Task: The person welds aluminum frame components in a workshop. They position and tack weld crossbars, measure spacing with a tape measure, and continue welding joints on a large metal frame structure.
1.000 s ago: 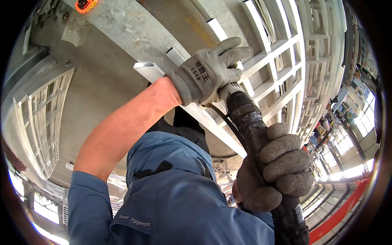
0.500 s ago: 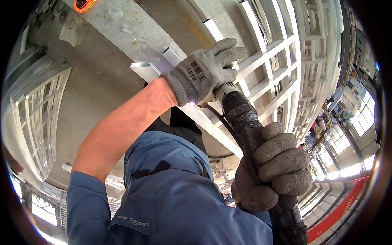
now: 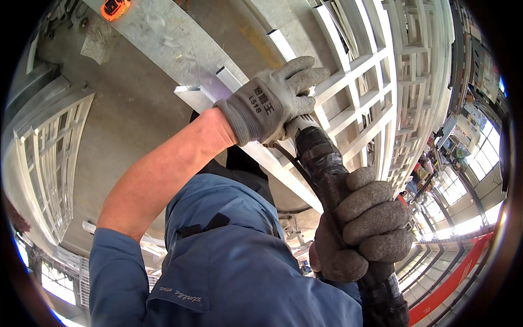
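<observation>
A black, tape-wrapped welding torch (image 3: 321,155) with a pale front end runs up from the lower right. My right hand (image 3: 370,223), in a dark grey glove, is closed round its thick handle. My left hand (image 3: 278,98), in a lighter grey knit glove, is on the torch's front end, fingers bent over it and pointing right. The tip is hidden beneath this glove. A thin black cable (image 3: 291,155) runs along the torch. Under my left hand lie pale metal profiles (image 3: 193,98), part of a ladder-like metal frame (image 3: 354,73).
A flat metal plate (image 3: 163,41) crosses the upper left, with an orange and black tape measure (image 3: 115,8) on it. More slatted metal frames stand at left (image 3: 49,152) and are stacked at right (image 3: 417,82). Concrete floor (image 3: 120,125) shows between them.
The small bright glow beside my left glove's cuff is gone. Both hands and the torch have shifted only slightly and keep their hold.
</observation>
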`<state>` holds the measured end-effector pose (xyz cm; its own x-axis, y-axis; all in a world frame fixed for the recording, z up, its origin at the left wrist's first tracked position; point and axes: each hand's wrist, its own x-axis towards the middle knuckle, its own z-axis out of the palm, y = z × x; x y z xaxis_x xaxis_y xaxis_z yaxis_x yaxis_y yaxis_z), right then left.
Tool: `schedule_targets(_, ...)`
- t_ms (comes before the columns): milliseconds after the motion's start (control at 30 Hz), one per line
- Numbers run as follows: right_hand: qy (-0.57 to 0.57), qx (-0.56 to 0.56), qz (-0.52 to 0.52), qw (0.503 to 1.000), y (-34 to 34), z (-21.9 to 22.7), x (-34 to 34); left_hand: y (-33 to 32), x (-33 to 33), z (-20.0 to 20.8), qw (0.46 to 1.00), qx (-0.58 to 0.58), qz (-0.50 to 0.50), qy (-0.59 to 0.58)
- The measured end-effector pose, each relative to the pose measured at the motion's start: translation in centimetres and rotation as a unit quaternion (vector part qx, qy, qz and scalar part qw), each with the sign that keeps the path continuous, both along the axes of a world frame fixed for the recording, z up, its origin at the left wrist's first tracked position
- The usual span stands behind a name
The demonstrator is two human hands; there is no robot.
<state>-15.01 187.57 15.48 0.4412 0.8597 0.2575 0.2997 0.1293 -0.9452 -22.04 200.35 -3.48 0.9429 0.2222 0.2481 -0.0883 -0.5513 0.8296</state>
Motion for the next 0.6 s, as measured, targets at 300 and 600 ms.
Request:
schedule_targets(300, -0.019, -0.002, 0.025, 1.000, 0.2, 2.5, 0.7, 0.3, 0.8, 1.8, 0.996, 0.002, 0.025, -0.082)
schedule_targets(600, -0.101, -0.041, -0.047, 0.993, -1.8, 12.5, 3.1, 0.7, 9.1, 11.6, 0.969, 0.141, -0.066, -0.192)
